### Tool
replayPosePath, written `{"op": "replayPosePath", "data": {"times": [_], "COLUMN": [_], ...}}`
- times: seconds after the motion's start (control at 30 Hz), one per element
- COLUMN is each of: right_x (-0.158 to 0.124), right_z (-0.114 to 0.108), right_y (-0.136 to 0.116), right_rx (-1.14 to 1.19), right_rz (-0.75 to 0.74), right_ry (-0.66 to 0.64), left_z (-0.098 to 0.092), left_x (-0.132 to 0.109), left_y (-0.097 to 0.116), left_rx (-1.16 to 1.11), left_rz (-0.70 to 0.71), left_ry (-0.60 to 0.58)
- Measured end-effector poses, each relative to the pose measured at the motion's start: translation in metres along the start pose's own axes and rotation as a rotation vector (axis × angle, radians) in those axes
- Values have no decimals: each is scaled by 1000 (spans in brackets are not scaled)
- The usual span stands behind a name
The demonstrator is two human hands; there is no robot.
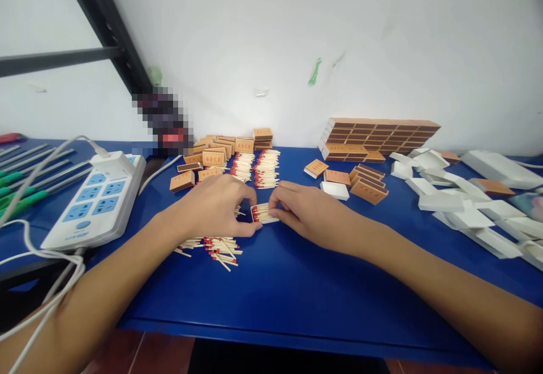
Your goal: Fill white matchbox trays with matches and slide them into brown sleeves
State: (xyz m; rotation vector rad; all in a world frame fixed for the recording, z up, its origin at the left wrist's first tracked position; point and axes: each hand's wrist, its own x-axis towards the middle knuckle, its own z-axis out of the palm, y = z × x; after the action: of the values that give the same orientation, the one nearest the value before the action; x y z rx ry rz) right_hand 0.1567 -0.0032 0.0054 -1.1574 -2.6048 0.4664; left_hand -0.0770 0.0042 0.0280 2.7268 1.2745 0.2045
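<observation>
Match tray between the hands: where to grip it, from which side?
Probably pinch the match tray by its two long outer walls, from above. It lies flat, open-topped and full of matches, so keep it level. Left hand and right hand sit at its short ends.

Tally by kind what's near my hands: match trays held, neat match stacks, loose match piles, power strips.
Match tray between left hand and right hand: 1
Neat match stacks: 2
Loose match pile: 1
Power strip: 1
Total: 5
</observation>
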Motion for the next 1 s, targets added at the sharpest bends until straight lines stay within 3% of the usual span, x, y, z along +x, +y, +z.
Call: {"op": "replayPosePath", "data": {"times": [0.73, 0.87, 1.0], "right_x": [2, 4, 5], "right_z": [7, 4, -21], "right_y": [8, 10, 44], "right_rx": [163, 130, -158], "right_rz": [-54, -72, 28], "right_ry": [32, 120, 271], "left_z": [0, 1, 1], "left_x": [0, -1, -1], "left_y": [1, 0, -2], "left_rx": [-15, -4, -20], "left_rz": [10, 7, 16], "left_ry": [15, 14, 30]}}
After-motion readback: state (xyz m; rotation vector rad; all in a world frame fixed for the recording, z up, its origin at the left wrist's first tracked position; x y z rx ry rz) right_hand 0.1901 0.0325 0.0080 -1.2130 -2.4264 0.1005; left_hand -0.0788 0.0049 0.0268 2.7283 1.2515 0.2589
